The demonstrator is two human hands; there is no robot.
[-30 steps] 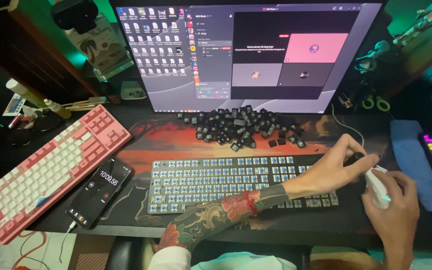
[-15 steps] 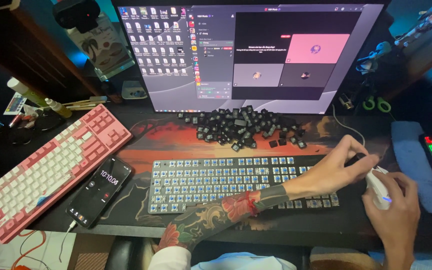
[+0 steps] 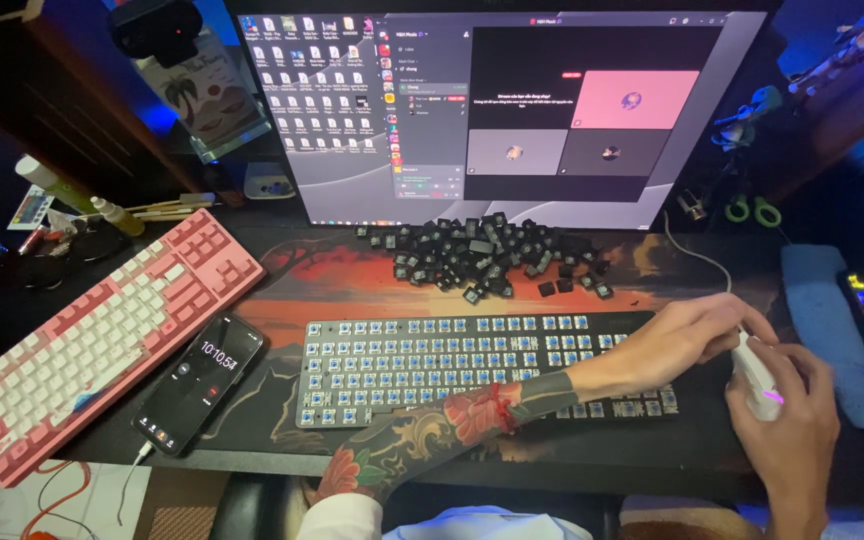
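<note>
Mouse (image 3: 758,378) white, inside right hand (image 3: 790,432) grip; left hand (image 3: 687,335) fingertips touching it.

1. A wide monitor (image 3: 512,110) is standing at the back of the desk, showing rows of small file icons on its left half and a dark window holding pink and grey panels on its right.
2. A black phone (image 3: 202,382) is lying tilted between the pink keyboard (image 3: 92,340) and the bare grey keyboard (image 3: 432,365), its lit screen showing white digits and a red button.
</note>
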